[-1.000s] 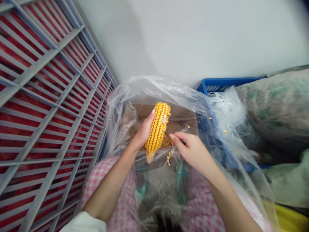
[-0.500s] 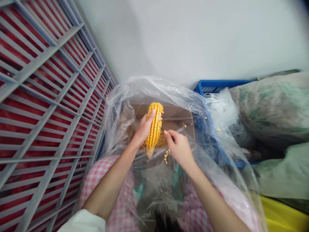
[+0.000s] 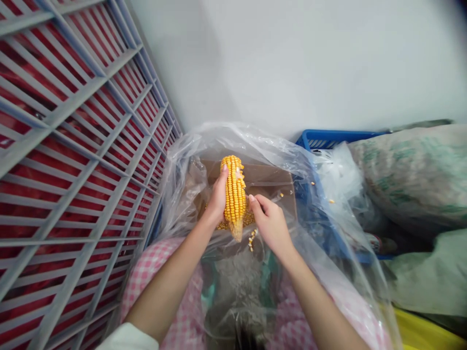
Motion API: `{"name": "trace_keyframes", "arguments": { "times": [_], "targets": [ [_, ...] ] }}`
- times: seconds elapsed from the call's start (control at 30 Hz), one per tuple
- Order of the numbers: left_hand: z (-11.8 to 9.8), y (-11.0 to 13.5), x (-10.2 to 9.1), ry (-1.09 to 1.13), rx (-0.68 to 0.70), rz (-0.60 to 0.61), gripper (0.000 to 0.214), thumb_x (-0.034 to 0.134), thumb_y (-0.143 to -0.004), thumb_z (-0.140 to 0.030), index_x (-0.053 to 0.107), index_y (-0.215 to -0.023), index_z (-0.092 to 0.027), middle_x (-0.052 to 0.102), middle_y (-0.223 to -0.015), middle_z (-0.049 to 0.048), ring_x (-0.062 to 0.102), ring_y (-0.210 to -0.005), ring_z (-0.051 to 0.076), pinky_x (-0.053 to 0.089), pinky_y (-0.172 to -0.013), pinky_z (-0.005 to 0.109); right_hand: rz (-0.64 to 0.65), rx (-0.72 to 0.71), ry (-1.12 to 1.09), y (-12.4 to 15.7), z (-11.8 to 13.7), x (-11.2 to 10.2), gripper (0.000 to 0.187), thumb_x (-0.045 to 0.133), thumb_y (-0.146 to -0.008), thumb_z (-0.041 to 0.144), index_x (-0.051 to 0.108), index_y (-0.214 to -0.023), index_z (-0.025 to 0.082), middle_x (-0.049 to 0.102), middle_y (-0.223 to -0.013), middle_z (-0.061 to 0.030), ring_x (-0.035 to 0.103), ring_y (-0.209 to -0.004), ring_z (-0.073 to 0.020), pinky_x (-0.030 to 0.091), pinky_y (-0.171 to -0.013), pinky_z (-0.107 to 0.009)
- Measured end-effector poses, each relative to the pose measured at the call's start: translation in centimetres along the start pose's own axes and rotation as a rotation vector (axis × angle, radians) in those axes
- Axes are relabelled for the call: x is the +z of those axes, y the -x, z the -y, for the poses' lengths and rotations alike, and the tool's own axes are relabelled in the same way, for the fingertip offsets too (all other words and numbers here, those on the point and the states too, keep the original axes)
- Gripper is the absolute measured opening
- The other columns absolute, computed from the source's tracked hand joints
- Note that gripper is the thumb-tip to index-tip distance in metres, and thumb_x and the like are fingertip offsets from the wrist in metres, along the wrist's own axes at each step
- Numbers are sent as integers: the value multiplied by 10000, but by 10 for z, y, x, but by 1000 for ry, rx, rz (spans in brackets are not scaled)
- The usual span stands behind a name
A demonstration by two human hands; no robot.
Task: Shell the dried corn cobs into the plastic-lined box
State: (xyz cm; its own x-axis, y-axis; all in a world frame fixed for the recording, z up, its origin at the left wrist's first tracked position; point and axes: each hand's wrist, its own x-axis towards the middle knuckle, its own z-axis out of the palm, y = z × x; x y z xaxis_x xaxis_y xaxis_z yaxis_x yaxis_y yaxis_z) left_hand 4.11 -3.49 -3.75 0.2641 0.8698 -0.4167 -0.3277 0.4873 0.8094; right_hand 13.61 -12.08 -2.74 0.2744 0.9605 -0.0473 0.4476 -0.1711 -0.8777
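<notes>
My left hand [image 3: 218, 195] is wrapped around a yellow corn cob [image 3: 234, 199], its thumb along the side. The cob stands nearly upright, tapered pale end down, with a bare patch among the kernels at its upper right. My right hand [image 3: 269, 218] is closed in a pinch just right of the cob. A thin dark tool pokes from its fingertips toward the kernels; most of it is hidden in the hand. Below lie loose kernels [image 3: 223, 224] in a cardboard box [image 3: 288, 192] lined with clear plastic [image 3: 237, 132]. A few kernels [image 3: 251, 240] rest on the plastic nearer me.
A tall grey slatted crate [image 3: 105, 141] with red contents rises on the left. On the right stands a blue basket [image 3: 310, 138] with white plastic bags [image 3: 337, 172] and a large sack [image 3: 412, 170]. A pale wall [image 3: 292, 63] closes off the back.
The corn cob has turned a little in my left hand, and its lower tip has swung to the right. My right hand stays close beside it. The view has shifted slightly.
</notes>
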Motion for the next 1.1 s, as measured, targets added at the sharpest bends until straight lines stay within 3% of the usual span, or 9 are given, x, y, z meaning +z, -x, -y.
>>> {"name": "trace_keyframes", "arguments": {
  "times": [0.17,0.33,0.4,0.53,0.6,0.73,0.83,1.1],
  "targets": [
    [-13,4,-3,-42,-172,129,463,453,-694,-625,593,-725,-185,554,-513,19,530,-416,134,426,-389,252,151,-79,42,-4,2,-24,346,350,-845,417,428,-611,175,379,-527,53,354,-513,-73,251,-517,-194],
    [-13,5,-3,-64,-161,129,438,464,-708,-596,601,-752,-182,573,-530,26,534,-411,129,444,-396,252,210,-82,73,-5,2,-33,356,323,-857,417,412,-608,179,393,-545,42,377,-530,-80,266,-523,-190],
    [-11,4,-2,-77,-149,118,440,468,-706,-595,598,-785,-182,577,-535,22,543,-414,136,439,-389,252,191,-87,154,-4,2,-30,358,307,-863,412,424,-616,181,413,-542,36,383,-524,-83,252,-518,-195],
    [-6,1,0,-48,-43,52,442,478,-708,-583,582,-809,-165,578,-541,13,544,-434,117,442,-425,226,18,-117,488,5,3,-16,331,284,-874,374,499,-700,191,486,-561,10,366,-476,-91,164,-495,-237],
    [-5,-1,0,2,-4,-9,457,454,-716,-594,573,-821,-165,577,-551,5,544,-447,106,446,-445,215,-20,-109,548,9,3,-10,316,288,-873,351,521,-728,194,502,-566,3,358,-462,-92,141,-491,-248],
    [-8,-3,-1,50,33,-121,503,396,-710,-644,558,-816,-180,560,-551,-12,551,-454,109,438,-427,217,102,-39,211,5,1,-13,343,325,-858,395,504,-652,186,436,-518,26,376,-488,-90,209,-484,-212],
    [-11,-2,-1,4,29,-121,513,407,-691,-659,558,-803,-181,548,-526,-12,555,-449,124,418,-396,220,115,16,-47,1,0,-22,383,327,-846,450,497,-634,181,385,-504,40,370,-492,-88,249,-483,-198],
    [-9,4,3,-62,-3,50,477,439,-713,-606,575,-836,-166,589,-547,24,585,-499,152,446,-449,244,119,-73,53,3,9,-25,324,363,-837,383,499,-626,179,466,-544,35,403,-515,-81,271,-508,-194]
  ]
}}
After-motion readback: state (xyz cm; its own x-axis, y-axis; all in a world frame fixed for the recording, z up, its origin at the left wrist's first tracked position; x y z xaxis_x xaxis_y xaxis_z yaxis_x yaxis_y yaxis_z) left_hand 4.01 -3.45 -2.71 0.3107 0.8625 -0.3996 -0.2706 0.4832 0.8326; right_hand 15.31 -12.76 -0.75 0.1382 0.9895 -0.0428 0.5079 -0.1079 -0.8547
